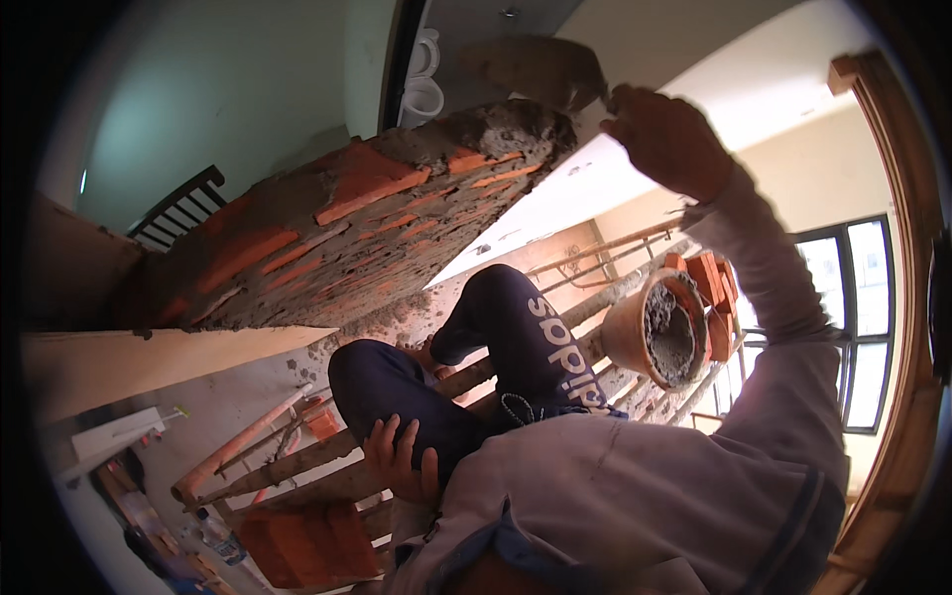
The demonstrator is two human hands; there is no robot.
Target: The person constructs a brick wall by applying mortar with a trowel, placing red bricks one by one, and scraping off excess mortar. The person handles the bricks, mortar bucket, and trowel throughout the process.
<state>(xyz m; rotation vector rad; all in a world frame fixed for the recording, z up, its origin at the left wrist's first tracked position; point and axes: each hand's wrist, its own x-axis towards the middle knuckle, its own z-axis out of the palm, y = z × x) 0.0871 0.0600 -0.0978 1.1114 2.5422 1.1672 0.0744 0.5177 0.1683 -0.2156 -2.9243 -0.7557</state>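
My right hand point(666, 139) is raised at the upper right, its fingers closed round the handle of a trowel. The trowel's blade point(543, 71), smeared grey, extends left above the end of a brick wall point(327, 233). Wet grey mortar point(506, 129) lies rough along the wall's top, with orange bricks showing between uneven joints. My left hand point(402, 461) holds nothing and rests with spread fingers on my dark trouser leg point(392, 392). A round tub point(620, 332) with grey mortar inside stands right of my knees, away from both hands.
Orange bricks point(709, 288) are stacked beside the tub, and more bricks point(307, 545) lie at the lower left. Wooden poles point(288, 466) of a scaffold run beneath me. A plastic bottle point(220, 538) stands near the lower bricks. A dark-framed window point(853, 307) is at the right.
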